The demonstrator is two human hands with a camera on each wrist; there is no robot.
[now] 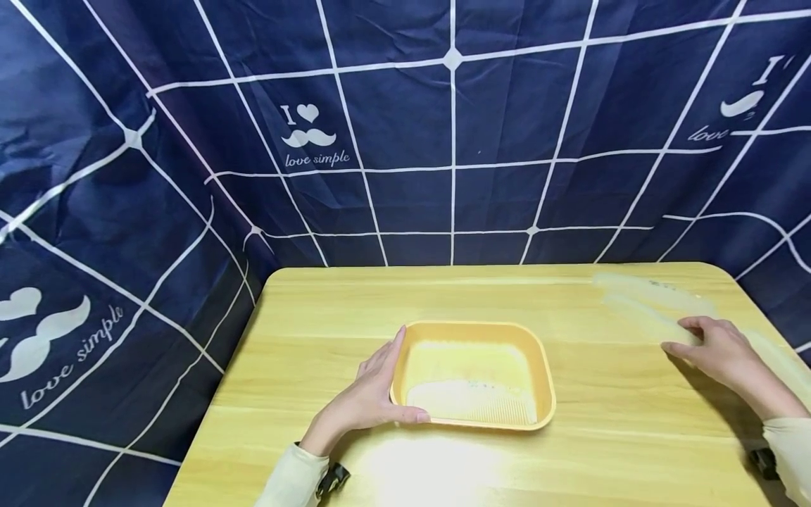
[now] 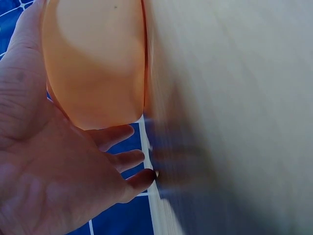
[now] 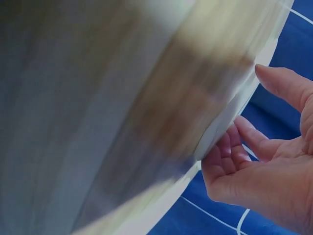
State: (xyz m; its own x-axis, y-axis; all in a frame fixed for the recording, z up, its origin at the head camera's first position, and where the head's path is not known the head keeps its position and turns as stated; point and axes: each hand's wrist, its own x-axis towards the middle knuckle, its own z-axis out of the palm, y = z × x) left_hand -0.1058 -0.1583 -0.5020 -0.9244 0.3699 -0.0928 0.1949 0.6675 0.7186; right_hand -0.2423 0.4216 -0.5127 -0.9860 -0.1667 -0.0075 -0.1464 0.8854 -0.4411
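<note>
My left hand grips the left end of a shallow, probably light and stiff orange plastic tray mid-table; my right hand, thumb and fingers apart, is beside thin translucent strips, likely slippery, best edge-pinched.

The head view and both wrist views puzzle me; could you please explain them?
There is no machine: these are a person's bare hands. The head view comes from a camera worn on the head, looking forward and down; each wrist view comes from a camera on that wrist. On the wood-grained table sit a yellow tray and, to its right, several pale, see-through pieces. A similar pale shape lies inside the tray. The left hand holds the tray's left end. The right hand reaches toward these pieces; contact is unclear.
</note>
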